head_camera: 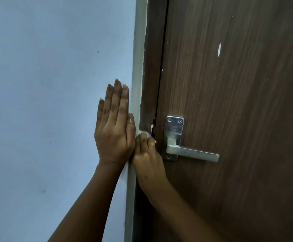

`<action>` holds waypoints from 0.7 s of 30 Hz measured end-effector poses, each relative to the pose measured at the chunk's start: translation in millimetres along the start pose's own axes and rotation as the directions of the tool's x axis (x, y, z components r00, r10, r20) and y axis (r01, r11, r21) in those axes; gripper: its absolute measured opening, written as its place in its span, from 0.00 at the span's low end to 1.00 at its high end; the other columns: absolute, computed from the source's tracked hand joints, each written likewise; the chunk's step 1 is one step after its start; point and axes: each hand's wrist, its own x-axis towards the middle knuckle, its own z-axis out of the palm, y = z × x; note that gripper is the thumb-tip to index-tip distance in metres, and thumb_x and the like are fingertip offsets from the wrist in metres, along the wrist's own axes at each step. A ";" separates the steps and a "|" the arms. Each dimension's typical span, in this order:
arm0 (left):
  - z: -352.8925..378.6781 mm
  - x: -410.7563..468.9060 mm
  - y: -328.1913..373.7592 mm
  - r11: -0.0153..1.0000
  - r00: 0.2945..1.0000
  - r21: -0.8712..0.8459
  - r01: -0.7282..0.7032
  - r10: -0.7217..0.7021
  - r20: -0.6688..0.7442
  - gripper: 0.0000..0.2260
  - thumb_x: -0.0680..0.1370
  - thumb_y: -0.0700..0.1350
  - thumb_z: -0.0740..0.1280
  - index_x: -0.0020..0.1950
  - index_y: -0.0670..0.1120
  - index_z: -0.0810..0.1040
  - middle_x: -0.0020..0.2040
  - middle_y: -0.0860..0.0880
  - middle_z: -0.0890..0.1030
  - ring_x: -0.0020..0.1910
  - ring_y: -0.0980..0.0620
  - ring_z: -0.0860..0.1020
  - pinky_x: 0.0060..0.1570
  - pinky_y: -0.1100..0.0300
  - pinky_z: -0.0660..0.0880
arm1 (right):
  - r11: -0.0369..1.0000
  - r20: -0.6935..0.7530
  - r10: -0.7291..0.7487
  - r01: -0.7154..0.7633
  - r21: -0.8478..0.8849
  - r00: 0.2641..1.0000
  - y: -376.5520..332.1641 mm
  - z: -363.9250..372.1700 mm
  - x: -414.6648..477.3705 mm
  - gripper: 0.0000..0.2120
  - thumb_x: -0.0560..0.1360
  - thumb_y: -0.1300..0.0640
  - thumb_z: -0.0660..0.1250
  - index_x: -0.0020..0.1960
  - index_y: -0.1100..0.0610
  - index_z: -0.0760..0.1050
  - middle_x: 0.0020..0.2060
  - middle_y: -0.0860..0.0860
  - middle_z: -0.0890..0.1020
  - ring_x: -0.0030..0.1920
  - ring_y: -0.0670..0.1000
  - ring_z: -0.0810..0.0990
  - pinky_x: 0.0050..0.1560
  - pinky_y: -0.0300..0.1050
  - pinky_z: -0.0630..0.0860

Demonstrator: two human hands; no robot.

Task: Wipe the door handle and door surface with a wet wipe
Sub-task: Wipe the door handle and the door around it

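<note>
A brown wood-grain door (238,102) fills the right side, shut against its dark frame (149,84). A silver lever handle (193,152) on a metal backplate (174,128) points right. My right hand (147,158) is closed on a small white wet wipe (144,133), pressing it on the frame just left of the backplate. The wipe mostly hides under the fingers. My left hand (115,126) lies flat with fingers extended on the blue wall, its thumb along the frame's edge.
A pale blue wall (46,102) covers the left half, with a light-painted strip (138,58) where it meets the frame. The door shows white paint flecks and a white chip (219,48) above the handle.
</note>
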 end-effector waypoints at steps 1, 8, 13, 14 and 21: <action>-0.1 0.1 0.6 1.000 1.000 -0.001 0.004 -0.004 0.002 0.22 0.81 0.42 0.52 0.76 0.41 0.58 0.76 0.46 0.58 0.76 0.46 0.57 0.76 0.52 0.53 | 0.999 0.023 0.006 -0.007 0.045 1.000 0.0 0.3 -4.1 0.23 0.66 0.57 0.75 0.58 0.62 0.77 0.57 0.59 0.80 0.58 0.54 0.78 0.50 0.37 0.77; 0.4 0.4 -1.6 1.000 0.999 0.009 -0.026 0.026 -0.022 0.21 0.82 0.43 0.50 0.76 0.41 0.57 0.75 0.46 0.58 0.76 0.48 0.57 0.76 0.55 0.51 | 0.968 -0.234 -0.048 0.103 0.229 0.971 19.0 -51.6 53.4 0.13 0.76 0.70 0.57 0.58 0.64 0.72 0.57 0.59 0.74 0.60 0.58 0.70 0.54 0.47 0.74; 0.8 -0.6 -0.8 1.000 0.999 0.006 -0.024 0.024 -0.031 0.22 0.82 0.43 0.50 0.76 0.42 0.57 0.75 0.45 0.58 0.76 0.48 0.57 0.76 0.53 0.52 | 0.952 -0.402 -0.035 0.153 0.264 0.915 35.9 -86.0 90.3 0.16 0.76 0.71 0.57 0.63 0.63 0.69 0.58 0.59 0.74 0.57 0.56 0.73 0.53 0.46 0.75; 1.0 -0.9 -0.9 1.000 0.999 0.005 -0.025 0.026 -0.035 0.22 0.82 0.42 0.51 0.76 0.41 0.56 0.76 0.45 0.58 0.76 0.48 0.57 0.76 0.53 0.53 | 0.947 -0.453 -0.032 0.172 0.273 0.891 37.2 -94.8 101.0 0.16 0.75 0.73 0.57 0.61 0.63 0.69 0.56 0.59 0.75 0.56 0.56 0.74 0.51 0.47 0.76; 1.6 -1.2 -0.2 1.000 0.999 0.014 -0.017 0.018 -0.031 0.22 0.81 0.41 0.52 0.76 0.41 0.57 0.76 0.46 0.57 0.77 0.50 0.55 0.76 0.52 0.53 | 0.919 -0.541 0.005 0.209 0.334 0.841 39.8 -91.8 101.2 0.16 0.74 0.73 0.58 0.60 0.64 0.70 0.48 0.59 0.79 0.50 0.54 0.75 0.40 0.38 0.67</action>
